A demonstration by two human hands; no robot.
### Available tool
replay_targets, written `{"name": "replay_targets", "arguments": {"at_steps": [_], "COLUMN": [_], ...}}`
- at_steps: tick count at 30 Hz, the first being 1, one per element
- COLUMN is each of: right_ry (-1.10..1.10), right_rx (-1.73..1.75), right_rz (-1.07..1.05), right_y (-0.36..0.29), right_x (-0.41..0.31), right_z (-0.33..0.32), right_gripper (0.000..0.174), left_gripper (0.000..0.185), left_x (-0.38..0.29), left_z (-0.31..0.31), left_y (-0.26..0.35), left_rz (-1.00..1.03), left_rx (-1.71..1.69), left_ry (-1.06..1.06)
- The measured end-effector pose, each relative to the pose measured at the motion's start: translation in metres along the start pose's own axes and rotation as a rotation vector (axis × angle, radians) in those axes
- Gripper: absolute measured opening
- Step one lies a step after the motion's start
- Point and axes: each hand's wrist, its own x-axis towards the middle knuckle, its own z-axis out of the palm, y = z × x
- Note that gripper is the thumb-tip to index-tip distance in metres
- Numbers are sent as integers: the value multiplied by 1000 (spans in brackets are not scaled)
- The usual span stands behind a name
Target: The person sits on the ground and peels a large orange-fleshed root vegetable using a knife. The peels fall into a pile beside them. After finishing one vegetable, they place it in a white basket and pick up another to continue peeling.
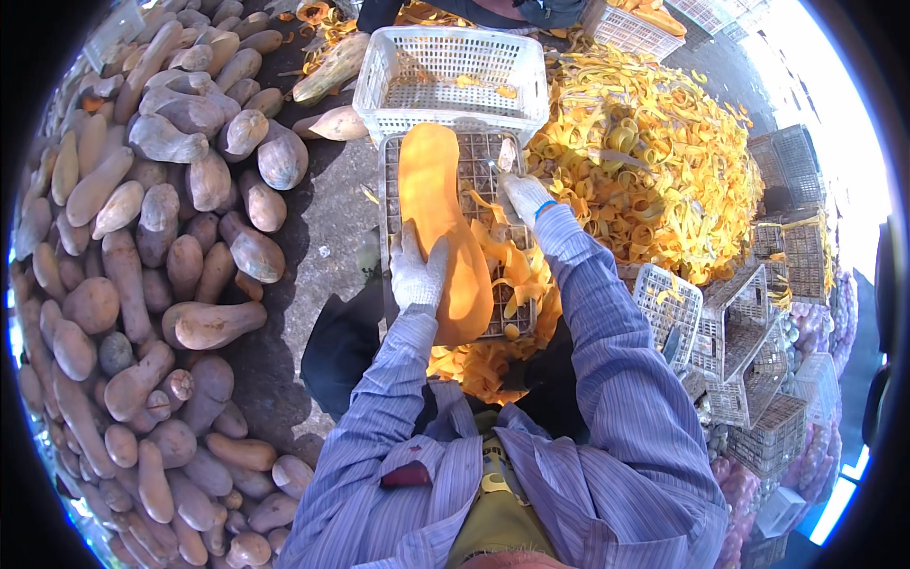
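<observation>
A long peeled orange squash [435, 192] lies lengthwise on an upturned plastic crate [387, 213] before me. My left hand [418, 272], in a light knit glove, rests on the squash's left side with thumb and fingers spread. To the right of the squash, my gloved right hand [525, 195] is closed around a small tool [493, 165], probably a peeler, mostly hidden by the fingers; its tip is off the squash. Orange peelings [522, 274] lie on the crate beside the squash, and more [476, 370] are heaped below it between my legs.
Unpeeled squashes [213, 327] are piled at the left. An open white crate [455, 43] stands just beyond the work crate. A large heap of peelings [654, 163] rises at the right, with stacked crates [732, 334] nearer me. Part of another person [498, 8] shows at the top.
</observation>
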Motion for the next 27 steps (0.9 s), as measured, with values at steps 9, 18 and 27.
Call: {"name": "replay_targets", "arguments": {"at_steps": [9,18,27], "right_ry": [17,-367,114], "right_rx": [-1328,-1621,-1162], "right_rz": [-780,-947,-542], "right_y": [-85,4,-98], "right_x": [40,-50,-13], "right_z": [57,49,105], "right_gripper": [33,25,47], "left_gripper": [74,51,28], "left_x": [0,27,47], "left_z": [1,45,71], "left_y": [-23,-102,-113], "left_rz": [65,234,144], "left_rx": [-89,-16,232], "left_ry": [41,165,125]}}
